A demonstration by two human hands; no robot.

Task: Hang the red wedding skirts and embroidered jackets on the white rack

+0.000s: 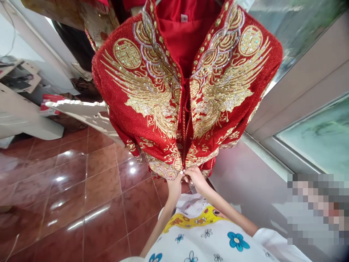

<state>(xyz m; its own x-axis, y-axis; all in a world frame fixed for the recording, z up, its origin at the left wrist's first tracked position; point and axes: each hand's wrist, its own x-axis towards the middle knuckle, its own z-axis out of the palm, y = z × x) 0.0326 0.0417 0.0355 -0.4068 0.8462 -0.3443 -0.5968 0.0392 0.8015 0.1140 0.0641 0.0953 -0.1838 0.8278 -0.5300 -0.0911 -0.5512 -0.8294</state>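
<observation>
A red jacket (122, 94) with gold and silver embroidery hangs in front of me, its front edges parted at the collar and close together at the hem. Both my hands are at the bottom of its front opening. My left hand (175, 182) pinches the hem on the left edge, thumb on top. Right beside it, my right hand (195, 177) has its fingers closed at the opposite front edge. The fingertips of both hands nearly meet, and they hide whatever small fastening may lie between them. Higher up, a thin red tie (187, 100) joins the two front edges.
A white carved panel (84, 112) stands behind the jacket on the left, near a white furniture piece (24, 112). Other garments (95, 22) hang at the back left. Glass panes in a grey frame (297, 83) line the right. Reddish tiles (100, 182) cover the floor.
</observation>
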